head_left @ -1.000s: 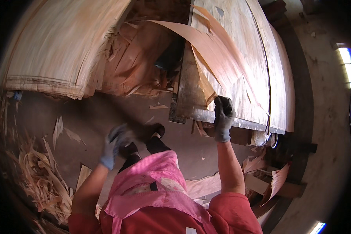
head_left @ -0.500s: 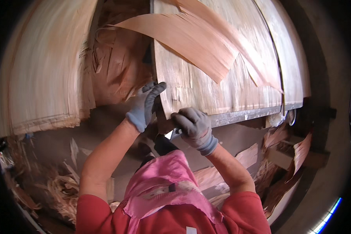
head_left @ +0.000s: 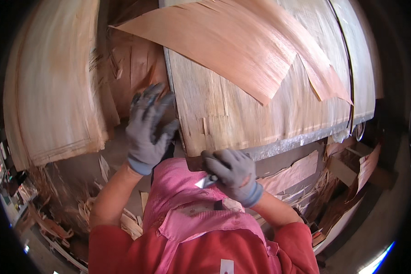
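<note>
A large stack of wood veneer sheets lies before me. By its near left corner my right hand, in a grey work glove, is closed round a small knife. The knife's pointed bright blade sticks out to the left, below the near edge; its handle is mostly hidden. My left hand, gloved alike, is raised beside the stack's left edge with fingers spread and nothing in it. Two loose strips of reddish veneer lie across the top sheet.
Another veneer stack stands at the left, with crumpled brown sheets in the gap between. Torn veneer scraps litter the floor at the lower left, and more pieces lie at the right under the stack's near edge.
My left hand has come off the stack's left edge, moving left with its fingers spreading. My right hand, still round the knife, is slightly lower. The view has shifted a little.
</note>
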`<state>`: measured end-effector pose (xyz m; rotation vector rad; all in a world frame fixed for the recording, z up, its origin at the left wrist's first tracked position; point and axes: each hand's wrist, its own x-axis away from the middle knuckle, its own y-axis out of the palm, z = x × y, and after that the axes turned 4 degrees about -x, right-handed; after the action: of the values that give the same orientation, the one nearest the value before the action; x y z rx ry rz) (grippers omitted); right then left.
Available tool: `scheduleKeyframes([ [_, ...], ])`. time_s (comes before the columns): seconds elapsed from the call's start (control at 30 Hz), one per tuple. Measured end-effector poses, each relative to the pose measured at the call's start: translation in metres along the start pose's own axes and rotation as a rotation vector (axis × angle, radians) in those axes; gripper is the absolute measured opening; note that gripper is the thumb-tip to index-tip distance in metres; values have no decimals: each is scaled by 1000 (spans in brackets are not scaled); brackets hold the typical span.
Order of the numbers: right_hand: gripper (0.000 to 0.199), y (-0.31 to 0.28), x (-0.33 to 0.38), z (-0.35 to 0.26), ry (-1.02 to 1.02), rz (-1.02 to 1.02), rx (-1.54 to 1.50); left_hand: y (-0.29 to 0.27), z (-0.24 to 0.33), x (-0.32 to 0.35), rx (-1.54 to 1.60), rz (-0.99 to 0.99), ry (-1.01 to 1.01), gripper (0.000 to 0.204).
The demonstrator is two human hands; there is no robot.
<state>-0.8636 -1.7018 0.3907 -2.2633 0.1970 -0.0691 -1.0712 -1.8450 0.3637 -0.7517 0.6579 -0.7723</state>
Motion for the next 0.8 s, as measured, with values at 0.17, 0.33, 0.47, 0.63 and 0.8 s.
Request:
scheduleKeyframes([
  [0.17, 45, -19, 9, -12, 191, 212, 118, 3, -5, -33, -277, -227, 269, 63],
  [0.33, 49, 3, 15, -25, 279, 287, 158, 29, -18, -30, -281, -300, 334, 63],
  [0.47, 50, 14, 7, -33, 289, 364, 170, 1, -14, -32, 137, -199, 202, 60],
  [0.63, 55, 16, 9, -38, 366, 526, -73, -55, 13, -35, 1317, -339, 749, 70],
  [0.8, 58, 24, 24, -35, 348, 630, -63, -131, 76, -18, 1374, -947, 770, 31],
])
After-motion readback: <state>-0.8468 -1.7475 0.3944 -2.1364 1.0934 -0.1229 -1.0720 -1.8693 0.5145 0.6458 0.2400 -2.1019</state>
